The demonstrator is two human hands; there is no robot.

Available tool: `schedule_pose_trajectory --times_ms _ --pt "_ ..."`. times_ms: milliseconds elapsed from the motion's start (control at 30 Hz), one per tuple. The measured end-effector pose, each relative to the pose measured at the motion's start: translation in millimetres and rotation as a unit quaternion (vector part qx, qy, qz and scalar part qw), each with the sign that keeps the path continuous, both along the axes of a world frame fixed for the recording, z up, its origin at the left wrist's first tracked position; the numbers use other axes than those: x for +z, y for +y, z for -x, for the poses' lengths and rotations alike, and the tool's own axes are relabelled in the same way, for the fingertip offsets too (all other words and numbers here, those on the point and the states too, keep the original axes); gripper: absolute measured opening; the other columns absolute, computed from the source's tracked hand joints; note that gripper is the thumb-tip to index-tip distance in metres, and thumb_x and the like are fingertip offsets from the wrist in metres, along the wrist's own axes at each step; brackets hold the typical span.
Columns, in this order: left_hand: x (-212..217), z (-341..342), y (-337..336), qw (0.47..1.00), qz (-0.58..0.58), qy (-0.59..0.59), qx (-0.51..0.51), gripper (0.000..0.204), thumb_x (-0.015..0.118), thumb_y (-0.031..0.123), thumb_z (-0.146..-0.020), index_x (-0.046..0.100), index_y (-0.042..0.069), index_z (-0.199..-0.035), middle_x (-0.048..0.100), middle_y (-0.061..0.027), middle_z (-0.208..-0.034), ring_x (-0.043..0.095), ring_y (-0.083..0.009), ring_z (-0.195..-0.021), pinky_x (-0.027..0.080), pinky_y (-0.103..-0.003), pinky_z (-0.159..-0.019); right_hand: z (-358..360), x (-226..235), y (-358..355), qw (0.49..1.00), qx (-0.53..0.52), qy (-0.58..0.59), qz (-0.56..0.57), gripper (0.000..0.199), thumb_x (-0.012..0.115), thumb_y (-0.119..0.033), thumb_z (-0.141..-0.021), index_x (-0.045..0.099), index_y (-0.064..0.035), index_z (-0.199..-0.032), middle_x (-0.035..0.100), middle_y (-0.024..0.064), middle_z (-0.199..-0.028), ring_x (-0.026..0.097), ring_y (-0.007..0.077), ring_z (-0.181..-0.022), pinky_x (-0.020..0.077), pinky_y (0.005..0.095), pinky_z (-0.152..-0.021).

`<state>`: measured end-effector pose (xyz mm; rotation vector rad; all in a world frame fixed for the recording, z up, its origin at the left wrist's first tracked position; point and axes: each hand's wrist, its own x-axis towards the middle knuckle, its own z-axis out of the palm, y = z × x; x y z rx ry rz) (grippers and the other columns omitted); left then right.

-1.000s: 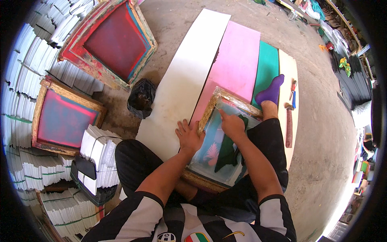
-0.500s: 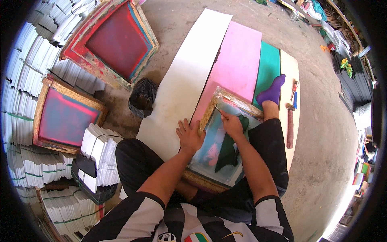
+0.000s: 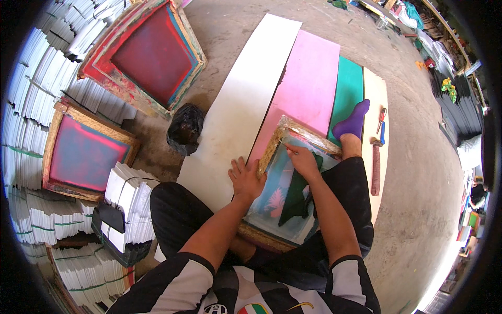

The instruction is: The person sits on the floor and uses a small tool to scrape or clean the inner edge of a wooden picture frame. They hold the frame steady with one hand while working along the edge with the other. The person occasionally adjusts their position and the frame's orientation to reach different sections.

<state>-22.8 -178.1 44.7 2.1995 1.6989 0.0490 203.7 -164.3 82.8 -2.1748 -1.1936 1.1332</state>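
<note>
Between the bent legs, a wooden screen frame is set partly over a pink sheet, its left bar met by the left hand, fingers spread, its far left corner overhung by the right hand, fingers curled, anything pinched being indistinct, with 1 hammer laid rightward.

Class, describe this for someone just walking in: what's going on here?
The left hand, fingers spread, rests against the left side of a wooden-framed screen. The right hand pinches a thin object, too small to identify, near the screen's upper-left inner corner. A dark green piece of material lies on the screen; a hammer rests to the right.
</note>
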Motion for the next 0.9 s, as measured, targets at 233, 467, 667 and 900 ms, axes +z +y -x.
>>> schedule_pose_trajectory --times_ms 233,467,667,900 --pt "-13.6 2.4 -2.4 1.000 -0.020 -0.018 0.015 0.067 0.061 0.054 -0.092 0.050 0.024 -0.151 0.030 -0.0294 -0.159 0.017 -0.0556 -0.151 0.017 -0.072 -0.117 13.9 17.3 -12.4 0.974 0.074 -0.212 -0.035 0.037 0.053 -0.035 -0.102 0.066 -0.0354 -0.137 0.074 0.0176 -0.113 0.072 0.0424 -0.100 0.0574 0.0557 -0.086" --pt "-10.8 1.3 -0.9 1.000 -0.014 -0.021 0.014 0.066 0.062 0.053 -0.092 0.051 0.023 -0.150 0.029 -0.0300 -0.159 0.017 -0.0558 -0.151 0.018 -0.071 -0.117 12.9 20.6 -13.3 0.972 0.076 -0.223 -0.026 0.038 0.053 -0.034 -0.101 0.065 -0.0354 -0.137 0.075 0.0167 -0.111 0.072 0.0415 -0.099 0.0573 0.0554 -0.086" --pt "-10.0 3.8 -1.1 0.999 -0.009 -0.031 0.015 0.066 0.062 0.053 -0.093 0.051 0.023 -0.151 0.029 -0.0312 -0.160 0.016 -0.0562 -0.151 0.018 -0.071 -0.117 14.1 27.0 -10.8 0.963 0.116 -0.242 -0.023 0.040 0.053 -0.029 -0.100 0.064 -0.0333 -0.139 0.075 0.0175 -0.108 0.072 0.0406 -0.097 0.0575 0.0546 -0.085" --pt "-11.4 1.8 -2.1 1.000 -0.019 -0.016 0.002 0.069 0.062 0.053 -0.095 0.045 0.021 -0.153 0.029 -0.0303 -0.158 0.019 -0.0564 -0.149 0.020 -0.072 -0.116 23.6 21.2 -4.5 0.939 0.154 -0.308 0.021 0.040 0.055 -0.027 -0.100 0.065 -0.0289 -0.138 0.075 0.0162 -0.104 0.073 0.0387 -0.092 0.0572 0.0528 -0.079"
